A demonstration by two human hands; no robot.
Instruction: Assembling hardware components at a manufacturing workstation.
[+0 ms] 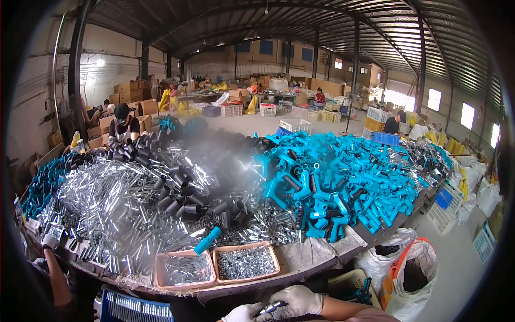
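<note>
Both gloved hands, left hand and right hand, grip one small metal part.

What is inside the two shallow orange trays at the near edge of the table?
The left tray holds small shiny metal pins, the right tray a heap of small silver screws or nuts; which, I cannot tell. The tray bottoms are covered. A blue plastic tube lies behind them.

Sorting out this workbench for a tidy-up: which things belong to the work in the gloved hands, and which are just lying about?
In hand:
right hand and left hand, gloved, around a small dark metal part
tray of small fasteners
tray of metal pins

Lying about:
blue plastic fittings
black sleeves
white sacks
blue crate
</note>
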